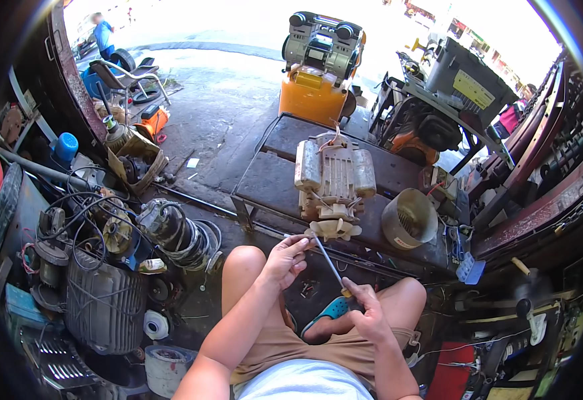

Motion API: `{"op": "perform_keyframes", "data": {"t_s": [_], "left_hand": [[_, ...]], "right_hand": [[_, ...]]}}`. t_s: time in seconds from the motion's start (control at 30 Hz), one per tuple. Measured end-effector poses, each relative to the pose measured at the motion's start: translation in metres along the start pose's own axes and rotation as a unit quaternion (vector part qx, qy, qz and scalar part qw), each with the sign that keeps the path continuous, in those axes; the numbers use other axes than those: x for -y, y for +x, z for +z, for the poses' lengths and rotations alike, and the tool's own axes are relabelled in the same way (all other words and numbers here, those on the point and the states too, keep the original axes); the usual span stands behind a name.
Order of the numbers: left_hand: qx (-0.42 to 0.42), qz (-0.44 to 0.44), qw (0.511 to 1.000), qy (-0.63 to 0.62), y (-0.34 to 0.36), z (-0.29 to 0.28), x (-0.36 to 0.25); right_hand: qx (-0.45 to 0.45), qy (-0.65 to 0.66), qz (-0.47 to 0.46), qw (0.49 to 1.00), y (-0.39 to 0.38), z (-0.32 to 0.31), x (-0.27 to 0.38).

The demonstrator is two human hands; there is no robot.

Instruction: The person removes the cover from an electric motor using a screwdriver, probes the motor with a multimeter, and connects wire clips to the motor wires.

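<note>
- left hand (286, 263), centre of frame: anything between its fingertips too small to identify.
- screwdriver (329, 262), centre: handle partly covered by right hand (369, 317); tip contact with fan (335, 230) cannot be determined.
- shirt (305, 382), lower edge: cut off.
- person (103, 35), upper left: head blurred.
- floor scraps (308, 289), centre: too small to identify.

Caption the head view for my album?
Right fingers hold a screwdriver, left fingers near its tip, beside a motor.

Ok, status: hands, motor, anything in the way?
Right hand grips screwdriver; left hand near its tip. Motor on low table, fan exposed. Open cylinder at right, not blocking.
</note>
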State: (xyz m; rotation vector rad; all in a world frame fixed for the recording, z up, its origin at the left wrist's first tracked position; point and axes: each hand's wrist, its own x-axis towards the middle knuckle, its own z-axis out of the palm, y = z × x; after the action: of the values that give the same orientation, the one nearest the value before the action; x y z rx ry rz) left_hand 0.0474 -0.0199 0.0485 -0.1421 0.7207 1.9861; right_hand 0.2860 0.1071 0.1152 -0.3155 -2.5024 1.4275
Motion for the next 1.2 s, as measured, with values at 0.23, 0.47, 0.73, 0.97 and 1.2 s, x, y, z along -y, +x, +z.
{"op": "perform_keyframes", "data": {"t_s": [0.23,0.47,0.73,0.97,1.2], "left_hand": [[0.011,0.001,0.999,-0.036,0.001,-0.004,-0.007],[-0.001,0.014,1.000,-0.007,0.000,-0.001,-0.009],[-0.005,0.048,0.998,0.040,-0.001,0.001,-0.011],[0.029,0.052,0.998,0.029,-0.002,-0.005,-0.011],[-0.002,0.102,0.989,0.109,-0.005,0.004,-0.011]], "right_hand": [[-0.081,0.124,0.164,0.975,-0.003,-0.021,0.028],[-0.065,0.103,0.157,0.980,0.002,-0.027,0.043],[-0.098,0.170,0.155,0.968,0.002,-0.028,0.039],[-0.105,0.227,0.173,0.953,0.000,-0.026,0.038],[-0.108,0.335,0.221,0.910,0.000,-0.027,0.041]]}}
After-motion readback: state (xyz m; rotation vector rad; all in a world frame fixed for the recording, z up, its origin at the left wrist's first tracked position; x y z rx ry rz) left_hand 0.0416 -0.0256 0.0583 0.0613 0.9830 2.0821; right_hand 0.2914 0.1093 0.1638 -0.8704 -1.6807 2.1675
